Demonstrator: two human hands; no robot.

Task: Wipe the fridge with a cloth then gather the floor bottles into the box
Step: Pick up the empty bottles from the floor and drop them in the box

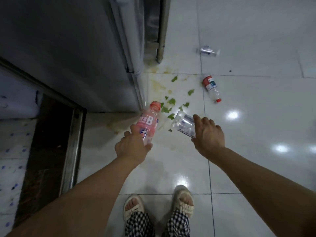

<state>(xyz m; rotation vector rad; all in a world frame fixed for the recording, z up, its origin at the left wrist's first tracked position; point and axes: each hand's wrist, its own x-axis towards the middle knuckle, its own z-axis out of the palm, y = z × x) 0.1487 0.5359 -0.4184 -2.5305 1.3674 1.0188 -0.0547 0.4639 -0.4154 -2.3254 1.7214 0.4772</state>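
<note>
On the tiled floor beside the fridge [71, 53], gathering is under way and looks far from done. The left hand [132, 146] grips a pink bottle [148, 123] by its base, cap pointing away. The right hand [207, 135] reaches out, fingers [196, 119] closing on a clear crumpled bottle [183, 124], apparently grasping it. A red-labelled bottle [211, 88] and another clear bottle [206, 51] lie farther off. No box or cloth shows, so the wiping cannot be judged. Both arms stretch forward and down.
</note>
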